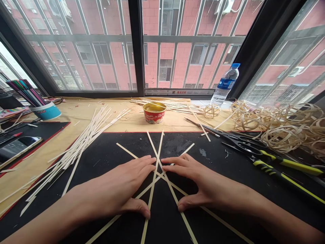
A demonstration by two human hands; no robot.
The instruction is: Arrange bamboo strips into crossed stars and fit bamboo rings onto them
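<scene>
Our left hand (127, 184), right hand (203, 181) both open, palms down, fingers flat, gripping nothing; crossed bamboo strips (157, 159) lie between and under both, on black cutting mat (215, 159).

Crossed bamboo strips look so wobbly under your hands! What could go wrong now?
The crossed bamboo strips seem to be lying loose on the black mat, so they could slide apart if the left hand or right hand lifts. The yellow-handled pliers lie nearby, and bumping them might knock the strips out of place.
</scene>
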